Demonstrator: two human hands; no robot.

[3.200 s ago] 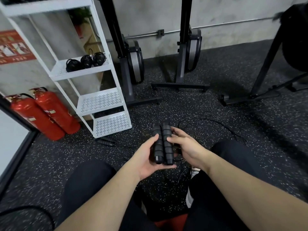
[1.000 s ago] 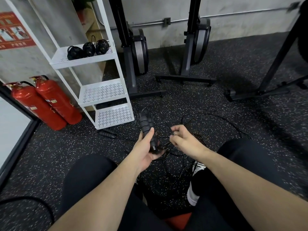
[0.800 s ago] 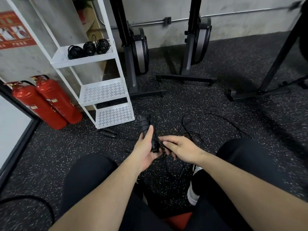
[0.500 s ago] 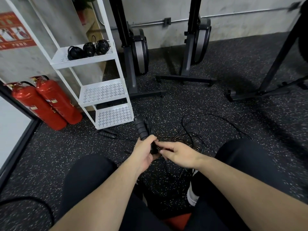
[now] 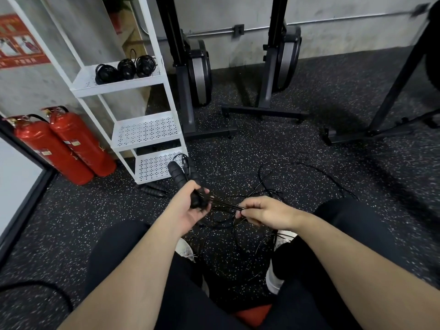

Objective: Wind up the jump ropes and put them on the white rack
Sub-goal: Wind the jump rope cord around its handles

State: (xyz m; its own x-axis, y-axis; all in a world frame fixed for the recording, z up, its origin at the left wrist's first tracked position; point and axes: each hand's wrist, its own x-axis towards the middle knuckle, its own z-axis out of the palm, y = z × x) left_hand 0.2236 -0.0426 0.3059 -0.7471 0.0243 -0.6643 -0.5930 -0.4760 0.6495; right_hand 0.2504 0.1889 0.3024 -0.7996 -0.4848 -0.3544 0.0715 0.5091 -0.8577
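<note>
While left hand (image 5: 188, 209) grips handles (image 5: 184, 179) | right hand (image 5: 264, 213) pinches cord (image 5: 226, 204) | strand count unclear

wound ropes (image 5: 125, 69) on rack (image 5: 147, 133) shelf, extinguishers (image 5: 64, 146) left, possibly handles (image 5: 152, 189) before it.

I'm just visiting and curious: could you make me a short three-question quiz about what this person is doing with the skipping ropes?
1. True or false: the left hand grips the pair of black ribbed jump rope handles.
2. How many wound black rope bundles lie on the tall white metal rack?
3. What does the right hand pinch?
A. the thin black cord
B. a red fire extinguisher
C. a shoe

Key: 1 true; 2 three; 3 A.
</note>
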